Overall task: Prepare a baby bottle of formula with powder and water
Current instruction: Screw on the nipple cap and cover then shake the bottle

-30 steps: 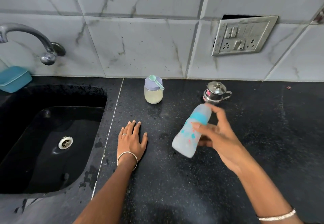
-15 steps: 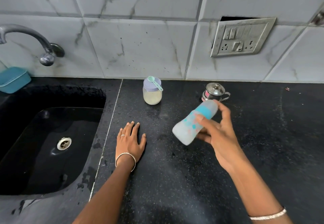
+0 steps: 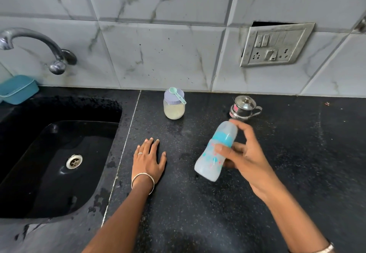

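My right hand [image 3: 245,153] grips a capped baby bottle [image 3: 213,158] with a blue collar and coloured prints, tilted above the black counter [image 3: 198,213] with its cap pointing up and away. The bottle looks blurred. Flat on the counter to the left rests my left hand [image 3: 147,158], fingers spread and holding nothing. Near the wall stands a small jar of pale powder [image 3: 173,108] with a lilac lid, and a green scoop [image 3: 176,94] lies on that lid. A small lidded steel pot [image 3: 242,107] stands behind the bottle.
A black sink [image 3: 59,159] with a steel drain lies at the left under a chrome tap [image 3: 35,45]. A teal plastic tub [image 3: 17,88] sits at the sink's back corner. A switch and socket plate [image 3: 275,45] hangs loose on the tiled wall.
My right hand has swung the bottle from steep to flatter and back to steep, its base dropping toward me. My left hand stays flat on the counter.
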`<state>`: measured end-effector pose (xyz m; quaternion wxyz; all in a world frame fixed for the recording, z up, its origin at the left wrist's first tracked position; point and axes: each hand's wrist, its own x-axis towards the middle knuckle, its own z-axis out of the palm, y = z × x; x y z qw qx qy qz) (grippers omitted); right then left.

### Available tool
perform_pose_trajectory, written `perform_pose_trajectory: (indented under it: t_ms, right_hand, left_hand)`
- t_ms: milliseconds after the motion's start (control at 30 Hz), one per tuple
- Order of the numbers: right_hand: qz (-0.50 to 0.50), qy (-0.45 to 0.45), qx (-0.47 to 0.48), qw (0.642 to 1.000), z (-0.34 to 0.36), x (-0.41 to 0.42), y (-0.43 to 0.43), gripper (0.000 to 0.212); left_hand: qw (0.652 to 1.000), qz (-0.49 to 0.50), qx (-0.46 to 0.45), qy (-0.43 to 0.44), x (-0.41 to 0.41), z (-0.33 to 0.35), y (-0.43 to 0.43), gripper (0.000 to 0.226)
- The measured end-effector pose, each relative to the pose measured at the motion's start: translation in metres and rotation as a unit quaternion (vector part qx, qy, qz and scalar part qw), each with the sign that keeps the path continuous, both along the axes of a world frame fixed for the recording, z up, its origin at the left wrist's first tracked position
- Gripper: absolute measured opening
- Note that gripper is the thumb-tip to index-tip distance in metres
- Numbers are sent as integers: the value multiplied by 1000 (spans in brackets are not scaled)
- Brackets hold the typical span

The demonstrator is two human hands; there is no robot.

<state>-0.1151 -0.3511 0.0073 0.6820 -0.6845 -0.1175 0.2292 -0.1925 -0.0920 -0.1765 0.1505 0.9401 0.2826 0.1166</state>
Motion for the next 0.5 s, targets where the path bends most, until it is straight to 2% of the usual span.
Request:
perform_pose_trajectory:
  t_ms: [100,133,233,300,400,433,500]
  right_hand:
    - [-112,-23,48,992,-8,1,5,63]
    - [-99,-30,43,994,-11,0,6,63]
    - [33,-4,-22,999,-10,-3,3,67]
    - [8,7,-20,1000,-9,-2,5,68]
    - [-83,19,53,995,-11,-2,9,62]
    - [-69,19,49,996,-11,-3,10,61]
    - [26,25,-3,999,-7,-7,10,63]
  left_hand:
    - [1000,-1,-3,-1,0,2,-2,55]
    - [1000,-2,-2,0,0,2,-1,55]
    - [1000,-4,-3,1,0,4,-2,55]
    - [1000,-4,-4,-1,0,3,-3,55]
    - [1000,-5,1,-8,-1,1,-1,55]
    - [1000,-4,2,-10,-1,1,-1,57]
    - [1000,-2,2,-15,0,3,-2,63]
